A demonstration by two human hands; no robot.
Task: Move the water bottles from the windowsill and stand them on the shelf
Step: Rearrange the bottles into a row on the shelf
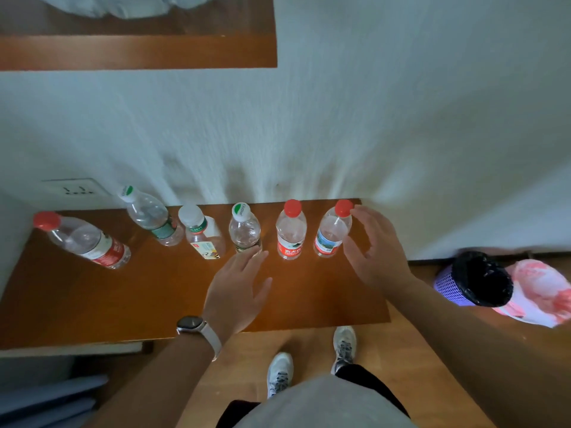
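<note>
Several clear water bottles stand in a row along the back of a brown wooden shelf (92,304) against the white wall. From the right: a red-capped bottle with a blue and red label (332,231), a red-capped bottle with a red label (290,231), a bottle with a green and white cap (245,228), a white-capped bottle (202,233), a green-labelled bottle (151,216) and a red-capped bottle (82,240) at the far left. My right hand (375,248) is open just right of the rightmost bottle, fingers spread, holding nothing. My left hand (238,288) hovers open in front of the middle bottles, a watch on its wrist.
A purple bin with a black liner (472,281) and a pink and white bag (543,291) stand on the floor at right. A wall socket (75,188) sits above the shelf's left end. A brown ledge (139,50) is at top left. My feet are below the shelf's front edge.
</note>
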